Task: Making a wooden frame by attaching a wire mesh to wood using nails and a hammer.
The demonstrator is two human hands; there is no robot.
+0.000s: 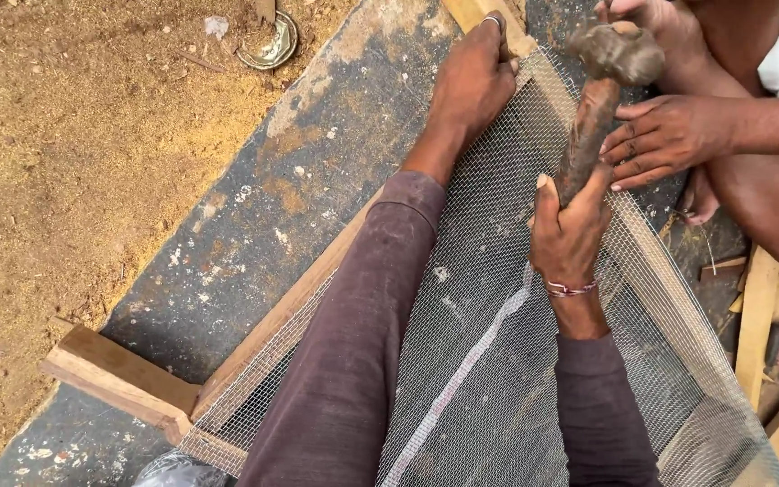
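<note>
Wire mesh (489, 361), fine and grey, is stretched over a wooden frame (272, 325) that runs diagonally from the lower left of the picture to the upper centre, over a dark slab edged by sawdust-covered ground. The person's left hand (472, 86), in the upper centre, presses down on the mesh at the frame's far corner, fingers bent and closed over the wooden edge, a ring on one finger. The right hand (570, 236), right of centre, is wrapped tightly around the wooden handle of a hammer (601, 99), whose worn head points toward the top right. Both arms wear dark purple sleeves; a thread bracelet circles the right wrist.

A second person's hand (664, 137) at the upper right rests flat on the mesh, fingers spread, just beside the hammer handle. A round metal lid (270, 43) lies on the ground at the upper left, and loose timber pieces (768, 325) sit at the right edge.

To fasten well, it seems wise to keep the mesh pulled taut and flat against the frame, and to strike squarely, clear of both holding hands.
</note>
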